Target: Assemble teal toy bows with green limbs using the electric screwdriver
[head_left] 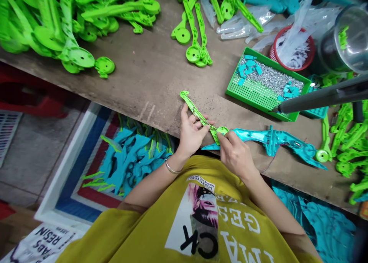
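A long green plastic arm [196, 110] with a round end slants up and left above the table's front edge. My left hand [193, 132], with a bangle at the wrist, grips it along its lower half. The fingers of my right hand [235, 150] are closed at its round end, pressing or pinching there. Thin dark wire or cord shows along the inside of the arm. Just beyond my right hand lies a blue bow-shaped part [260, 135] on the table, partly behind my hands, with a thin wire hanging from it.
Green parts [83, 22] pile at the upper left of the table [135, 83]. A green basket [253, 100] holds screws and small blue pieces, beside a red basket [312, 58]. A dark tool [322, 96] reaches in from the right. Below is a bin [54, 186] of blue parts.
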`<state>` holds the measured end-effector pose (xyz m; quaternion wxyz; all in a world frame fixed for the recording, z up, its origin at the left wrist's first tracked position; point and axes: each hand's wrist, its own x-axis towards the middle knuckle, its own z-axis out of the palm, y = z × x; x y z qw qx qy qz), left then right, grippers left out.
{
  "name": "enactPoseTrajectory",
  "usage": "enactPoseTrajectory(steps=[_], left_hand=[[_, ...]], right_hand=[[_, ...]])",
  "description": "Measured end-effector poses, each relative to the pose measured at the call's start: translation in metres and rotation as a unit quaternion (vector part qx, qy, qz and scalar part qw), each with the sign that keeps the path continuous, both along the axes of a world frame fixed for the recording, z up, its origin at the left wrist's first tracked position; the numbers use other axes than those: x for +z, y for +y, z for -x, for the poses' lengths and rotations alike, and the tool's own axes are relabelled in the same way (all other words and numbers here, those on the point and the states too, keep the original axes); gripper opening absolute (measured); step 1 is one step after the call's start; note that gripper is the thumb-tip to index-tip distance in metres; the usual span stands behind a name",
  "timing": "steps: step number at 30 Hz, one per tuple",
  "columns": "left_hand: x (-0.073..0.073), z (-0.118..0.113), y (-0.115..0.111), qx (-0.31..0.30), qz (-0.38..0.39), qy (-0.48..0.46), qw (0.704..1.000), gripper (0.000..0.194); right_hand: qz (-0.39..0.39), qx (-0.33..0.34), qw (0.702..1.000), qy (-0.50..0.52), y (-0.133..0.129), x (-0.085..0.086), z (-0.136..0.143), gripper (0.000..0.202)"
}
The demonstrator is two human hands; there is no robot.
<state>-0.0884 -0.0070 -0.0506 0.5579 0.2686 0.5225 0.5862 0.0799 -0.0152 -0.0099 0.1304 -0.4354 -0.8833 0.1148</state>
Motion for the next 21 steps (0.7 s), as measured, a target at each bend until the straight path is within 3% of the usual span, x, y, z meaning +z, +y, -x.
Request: enactPoseTrajectory(steps=[5, 7, 9, 12, 15, 21], left_hand=[[0.003, 0.01, -0.003, 0.017, 0.008, 0.08, 0.997, 0.107], [0.012, 0.018, -0.009, 0.023, 0.001, 0.195, 0.981, 0.103], [0.022, 0.023, -0.016, 0.017, -0.033, 0.336, 0.941, 0.088], [0.031, 0.022, -0.025, -0.105, -0.149, 0.457, 0.871, 0.063], [0.025, 0.014, -0.027, -0.255, -0.212, 0.465, 0.821, 0.049], [0.011, 0.008, -0.024, -0.257, -0.196, 0.482, 0.814, 0.046]], right_hand=[[0.057, -0.003, 0.988, 0.143, 0.007, -0.002, -0.01, 0.02], [0.078, -0.018, 0.982, 0.172, 0.011, -0.001, -0.01, 0.016], [0.088, -0.03, 0.979, 0.183, 0.013, 0.0, -0.009, 0.014], [0.099, -0.04, 0.976, 0.189, 0.015, 0.0, -0.006, 0.014], [0.103, -0.044, 0.975, 0.191, 0.017, 0.001, -0.007, 0.016], [0.098, -0.065, 0.978, 0.172, 0.021, 0.007, -0.016, 0.015]])
